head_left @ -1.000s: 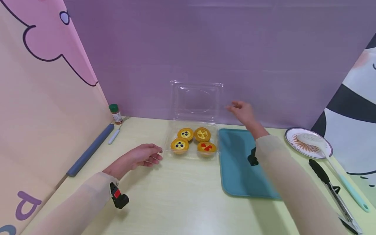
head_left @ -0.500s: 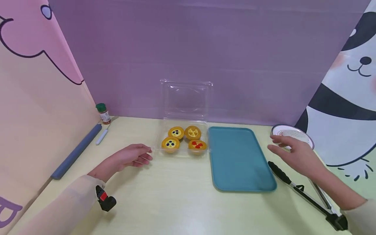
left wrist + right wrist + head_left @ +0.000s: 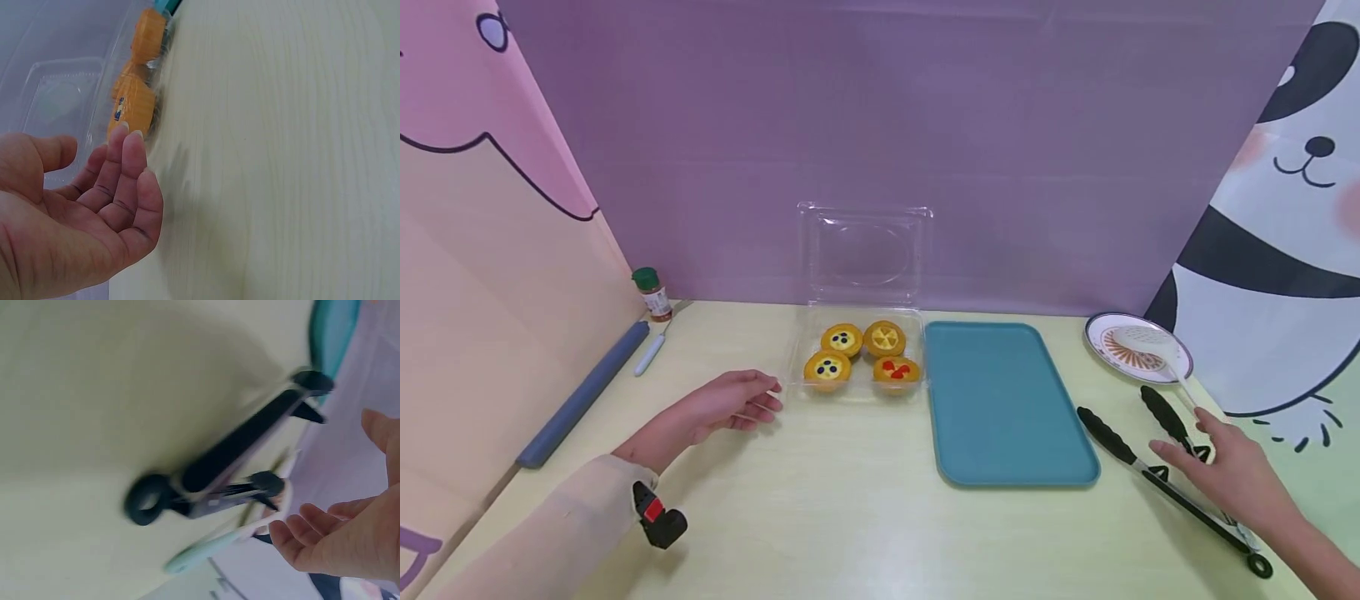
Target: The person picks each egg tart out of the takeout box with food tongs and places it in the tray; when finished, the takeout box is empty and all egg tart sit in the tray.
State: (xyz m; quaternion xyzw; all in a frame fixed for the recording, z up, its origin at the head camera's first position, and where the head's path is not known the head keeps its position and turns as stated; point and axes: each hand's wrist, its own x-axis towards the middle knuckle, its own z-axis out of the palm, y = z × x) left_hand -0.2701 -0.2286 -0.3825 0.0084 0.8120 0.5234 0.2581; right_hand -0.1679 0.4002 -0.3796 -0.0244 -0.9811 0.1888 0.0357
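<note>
My right hand point(image 3: 1243, 475) hovers over the black-and-metal tongs point(image 3: 1191, 508), thumb and fingers apart and nothing between them. The tongs lie with arms spread on the table; in the right wrist view the tongs point(image 3: 244, 440) are blurred, just beyond the fingers. A white slotted skimmer point(image 3: 1142, 340) rests its head on a patterned plate point(image 3: 1105, 360), its handle partly behind the hand. My left hand point(image 3: 726, 407) holds nothing, fingers relaxed, beside the front left corner of a clear plastic box point(image 3: 865, 254). The box has its lid up and several tarts point(image 3: 827, 368) inside.
A teal tray point(image 3: 1011, 400) lies between the box and the tongs. Along the left edge are a blue rolling-pin-like rod point(image 3: 583, 396), a small white-handled tool point(image 3: 650, 354) and a green-capped jar point(image 3: 652, 296). A purple backdrop point(image 3: 865, 125) closes off the table's back.
My right hand has moved from beside the raised lid, across the tray, to above the tongs at the right. The view has turned rightward. My left hand stays near the box.
</note>
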